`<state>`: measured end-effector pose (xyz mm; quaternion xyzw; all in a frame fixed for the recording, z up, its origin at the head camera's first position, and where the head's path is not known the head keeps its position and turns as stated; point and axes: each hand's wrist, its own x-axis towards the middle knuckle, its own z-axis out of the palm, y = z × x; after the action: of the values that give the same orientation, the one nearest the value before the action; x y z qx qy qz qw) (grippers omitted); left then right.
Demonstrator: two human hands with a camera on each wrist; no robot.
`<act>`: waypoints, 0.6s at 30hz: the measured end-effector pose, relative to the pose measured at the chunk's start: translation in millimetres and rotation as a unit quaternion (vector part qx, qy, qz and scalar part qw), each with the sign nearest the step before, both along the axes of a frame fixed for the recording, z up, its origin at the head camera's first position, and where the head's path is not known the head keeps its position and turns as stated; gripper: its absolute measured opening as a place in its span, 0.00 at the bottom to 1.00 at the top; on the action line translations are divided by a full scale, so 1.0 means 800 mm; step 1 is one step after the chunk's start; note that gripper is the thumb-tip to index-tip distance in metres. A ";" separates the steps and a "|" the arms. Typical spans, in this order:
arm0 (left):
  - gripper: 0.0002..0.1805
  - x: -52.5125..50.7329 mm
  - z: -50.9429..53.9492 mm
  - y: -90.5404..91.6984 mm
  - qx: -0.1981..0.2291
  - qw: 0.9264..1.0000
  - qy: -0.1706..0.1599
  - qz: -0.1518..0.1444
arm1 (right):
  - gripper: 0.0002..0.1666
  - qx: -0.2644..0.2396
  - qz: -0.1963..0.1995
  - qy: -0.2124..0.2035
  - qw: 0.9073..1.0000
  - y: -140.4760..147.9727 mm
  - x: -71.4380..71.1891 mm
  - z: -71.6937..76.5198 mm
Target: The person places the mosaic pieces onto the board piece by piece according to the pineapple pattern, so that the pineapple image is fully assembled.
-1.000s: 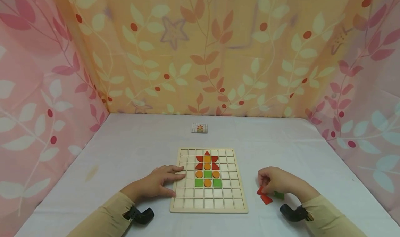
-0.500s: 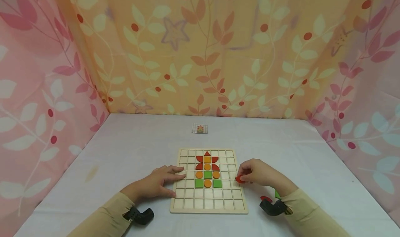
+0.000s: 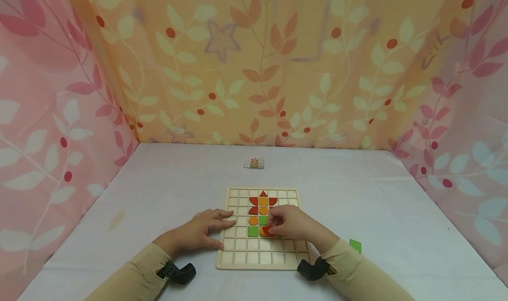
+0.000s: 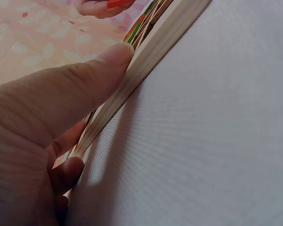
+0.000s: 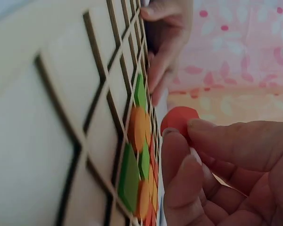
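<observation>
My right hand (image 3: 291, 223) is over the middle of a wooden grid board (image 3: 246, 266), pinching a red piece (image 5: 180, 118) with a rounded edge between thumb and finger. In the head view the red piece is partly covered by the fingers, over an orange disc (image 3: 262, 231). My left hand (image 3: 198, 231) rests on the board's left edge, fingers spread on top and thumb (image 4: 92, 77) against its side. Set in the grid are red quarter circles (image 3: 253, 210), a red triangle (image 3: 263, 193), an orange square (image 3: 263, 201) and green squares (image 3: 252, 231); my right hand hides some pieces.
A green piece (image 3: 355, 246) lies on the white table right of the board, beside my right sleeve (image 3: 357, 265). A small card (image 3: 254, 162) with a printed grid picture lies beyond the board. Floral curtains (image 3: 254, 62) stand around the table's back and sides.
My right hand picked up a red piece from the table right of the board and carried it left over the grid. Another red piece is now out of sight near my right sleeve. My left hand stayed still.
</observation>
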<state>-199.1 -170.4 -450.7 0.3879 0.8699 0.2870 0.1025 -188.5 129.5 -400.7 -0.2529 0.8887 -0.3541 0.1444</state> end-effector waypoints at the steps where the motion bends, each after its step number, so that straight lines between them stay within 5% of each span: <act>1: 0.37 0.000 -0.001 0.000 0.000 1.000 0.003 -0.001 | 0.06 -0.002 0.002 0.000 1.000 -0.005 0.001 -0.002; 18: 0.36 -0.001 -0.001 -0.001 0.000 1.000 0.008 -0.006 | 0.09 0.009 -0.010 -0.003 1.000 -0.048 0.017 -0.014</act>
<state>-200.2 -171.3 -451.8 0.3950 0.8685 0.2831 0.0978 -175.1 91.1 -412.1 -0.2421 0.8938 -0.3484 0.1454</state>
